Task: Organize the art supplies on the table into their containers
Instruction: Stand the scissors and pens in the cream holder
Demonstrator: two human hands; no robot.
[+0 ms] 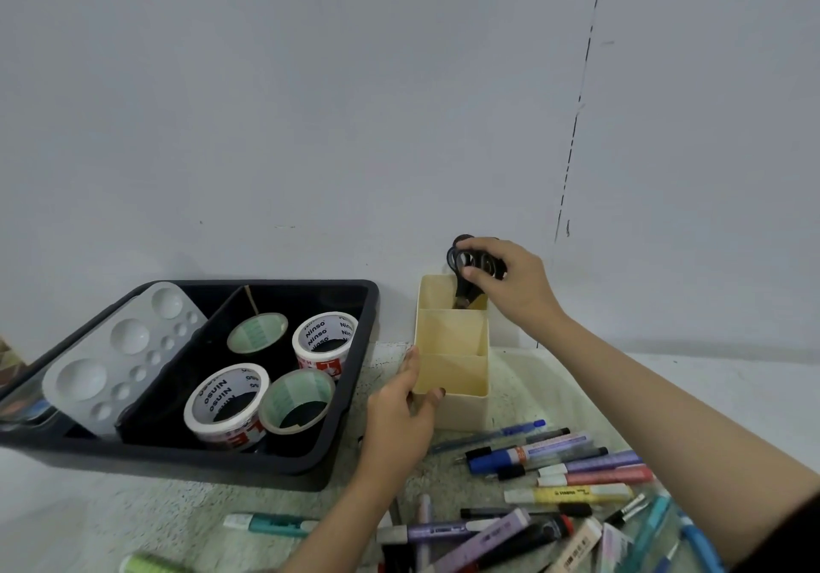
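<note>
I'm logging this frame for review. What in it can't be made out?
Head view:
scissors blade tips: sunk in the far compartment of the cream organizer.
scissors handles: partly covered by the right hand.
green object, bottom left: cut off by the frame edge.
pens, bottom right: partly behind the right forearm.

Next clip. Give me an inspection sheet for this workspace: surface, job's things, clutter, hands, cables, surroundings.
Surface: speckled table, partly covered.
Job's things: cream organizer with three compartments; black scissors blades down in the far one; black tray holding four tape rolls and a white palette.
Clutter: pens and markers loose on the table near the organizer.
Hands: left hand grips the organizer's near-left corner; right hand holds the scissors' handles.
Cables: nothing seen.
Surroundings: pale wall with a dark dashed line.
</note>
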